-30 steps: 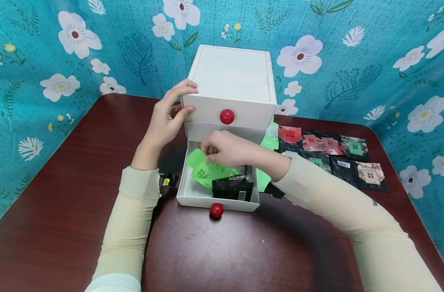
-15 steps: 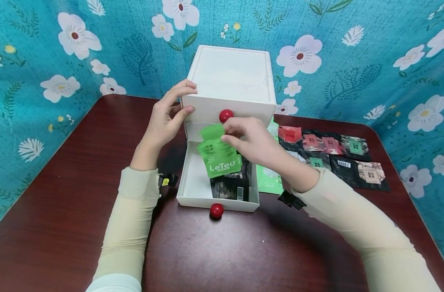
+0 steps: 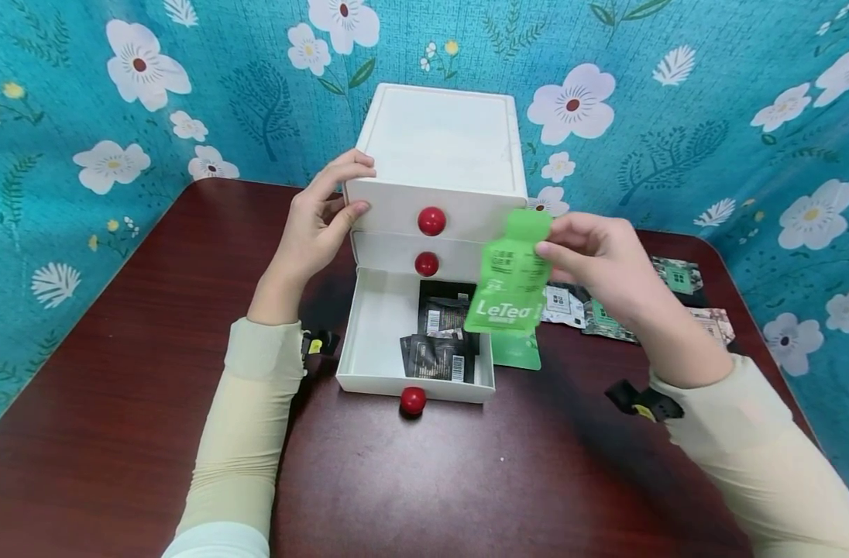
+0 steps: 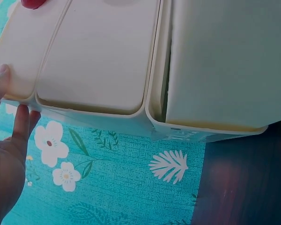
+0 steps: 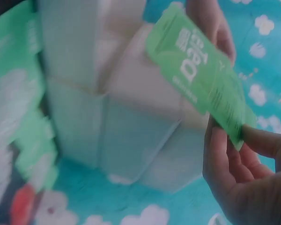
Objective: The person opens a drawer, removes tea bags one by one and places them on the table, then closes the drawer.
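Observation:
My right hand (image 3: 609,260) pinches a green LeTea pouch (image 3: 511,279) near its top edge, between thumb and fingers. The pouch (image 5: 199,70) hangs in the air right of the white drawer cabinet (image 3: 438,139), above the table. With thumb on the front and fingers round the side, my left hand (image 3: 320,217) holds the cabinet's upper left corner. The bottom drawer (image 3: 372,325) is pulled out. Several black sachets (image 3: 438,356) lie in its right half. In the left wrist view, the left hand (image 4: 9,154) touches the cabinet edge.
Behind the held pouch, another green pouch (image 3: 518,350) lies on the table beside the drawer. Several sachets (image 3: 606,322) lie farther right, partly hidden by the right hand. Red round knobs (image 3: 431,221) stick out from the drawer fronts. A blue floral curtain (image 3: 257,101) hangs behind the table.
My right hand has lifted the green pouch up out of the drawer and carried it right, past the cabinet's front. The left hand has stayed on the cabinet corner.

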Motion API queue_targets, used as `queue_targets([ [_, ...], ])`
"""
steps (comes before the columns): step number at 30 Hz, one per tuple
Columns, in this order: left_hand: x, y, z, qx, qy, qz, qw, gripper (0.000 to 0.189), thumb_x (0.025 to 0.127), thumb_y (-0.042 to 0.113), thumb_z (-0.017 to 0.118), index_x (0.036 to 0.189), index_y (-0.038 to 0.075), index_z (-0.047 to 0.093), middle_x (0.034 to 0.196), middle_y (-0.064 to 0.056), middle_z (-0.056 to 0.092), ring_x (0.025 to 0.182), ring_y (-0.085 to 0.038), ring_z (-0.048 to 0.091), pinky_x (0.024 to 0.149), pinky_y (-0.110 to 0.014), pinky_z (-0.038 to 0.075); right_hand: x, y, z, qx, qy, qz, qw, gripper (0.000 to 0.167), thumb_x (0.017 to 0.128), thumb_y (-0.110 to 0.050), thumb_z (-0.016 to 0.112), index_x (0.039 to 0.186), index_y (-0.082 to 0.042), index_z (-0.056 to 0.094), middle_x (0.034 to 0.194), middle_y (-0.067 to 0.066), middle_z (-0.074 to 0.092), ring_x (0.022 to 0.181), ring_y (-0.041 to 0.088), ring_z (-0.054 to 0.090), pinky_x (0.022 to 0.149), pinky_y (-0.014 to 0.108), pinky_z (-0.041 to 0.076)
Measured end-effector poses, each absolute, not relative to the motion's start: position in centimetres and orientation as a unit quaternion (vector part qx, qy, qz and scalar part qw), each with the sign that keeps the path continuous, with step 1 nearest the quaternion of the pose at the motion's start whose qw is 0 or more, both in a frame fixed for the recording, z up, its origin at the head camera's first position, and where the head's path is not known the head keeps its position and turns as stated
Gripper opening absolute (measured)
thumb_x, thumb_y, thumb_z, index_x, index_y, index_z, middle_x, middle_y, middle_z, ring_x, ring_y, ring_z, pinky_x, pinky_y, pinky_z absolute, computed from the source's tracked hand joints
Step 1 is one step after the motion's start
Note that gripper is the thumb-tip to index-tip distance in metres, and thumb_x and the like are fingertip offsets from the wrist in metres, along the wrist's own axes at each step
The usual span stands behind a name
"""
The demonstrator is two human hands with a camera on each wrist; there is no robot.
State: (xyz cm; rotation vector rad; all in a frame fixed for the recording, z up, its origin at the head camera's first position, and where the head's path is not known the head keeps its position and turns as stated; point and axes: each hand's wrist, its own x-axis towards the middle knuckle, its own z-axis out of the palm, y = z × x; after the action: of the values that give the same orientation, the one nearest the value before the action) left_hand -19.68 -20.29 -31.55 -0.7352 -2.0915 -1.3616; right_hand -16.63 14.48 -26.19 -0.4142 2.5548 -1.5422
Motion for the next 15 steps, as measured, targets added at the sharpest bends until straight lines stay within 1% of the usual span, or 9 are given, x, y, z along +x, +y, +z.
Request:
queue_targets([
  [3,-19.7,-20.2,-31.6,-0.273,-0.773,-0.507,0.266,0.033,0.095,0.004,0.063,0.127,0.000,0.060,0.138,-0.011,0.057,0.129,-0.012,0.053,0.095,-0.026,0.056,-16.6,16.7,-27.3,-0.110,0.838,-0.526,0.094,0.012,0.097,-0.018,0.065,0.106,-0.011,0.069,0.087,-0.014,0.073,0.081,0.004,0.069,0.069,0.022,0.061],
  [7,-19.8,-20.2,-31.7,-0.275,-0.772,-0.506,0.269,0.033,0.094,0.004,0.064,0.127,0.000,0.060,0.138,-0.011,0.058,0.130,-0.012,0.053,0.095,-0.026,0.056,-16.5,19.5,-28.9,-0.090,0.812,-0.559,0.141,0.011,0.097,-0.016,0.064,0.107,-0.015,0.068,0.091,-0.011,0.074,0.081,0.005,0.070,0.067,0.023,0.061],
  [9,-19.8,-20.2,-31.6,-0.276,-0.771,-0.507,0.269,0.033,0.094,0.004,0.064,0.127,0.001,0.060,0.138,-0.011,0.058,0.130,-0.012,0.053,0.094,-0.025,0.056,-16.5,20.6,-30.0,-0.084,0.794,-0.579,0.166,0.012,0.097,-0.013,0.064,0.109,-0.016,0.066,0.092,-0.011,0.074,0.081,0.005,0.071,0.068,0.023,0.061],
  [13,-19.9,-20.3,-31.6,-0.278,-0.768,-0.510,0.269,0.033,0.093,0.003,0.064,0.126,0.000,0.060,0.138,-0.012,0.058,0.130,-0.013,0.053,0.093,-0.022,0.055,-16.4,21.6,-32.2,-0.064,0.774,-0.588,0.226,0.022,0.098,-0.005,0.059,0.115,-0.019,0.058,0.092,-0.012,0.073,0.082,0.004,0.070,0.070,0.023,0.061],
  [15,-19.9,-20.3,-31.6,-0.278,-0.767,-0.512,0.268,0.034,0.093,0.002,0.064,0.126,-0.001,0.060,0.138,-0.013,0.058,0.130,-0.013,0.052,0.093,-0.022,0.055,-16.1,21.5,-33.2,-0.065,0.778,-0.572,0.250,0.027,0.099,-0.003,0.058,0.123,-0.013,0.053,0.093,-0.012,0.072,0.084,0.004,0.070,0.072,0.024,0.061],
])
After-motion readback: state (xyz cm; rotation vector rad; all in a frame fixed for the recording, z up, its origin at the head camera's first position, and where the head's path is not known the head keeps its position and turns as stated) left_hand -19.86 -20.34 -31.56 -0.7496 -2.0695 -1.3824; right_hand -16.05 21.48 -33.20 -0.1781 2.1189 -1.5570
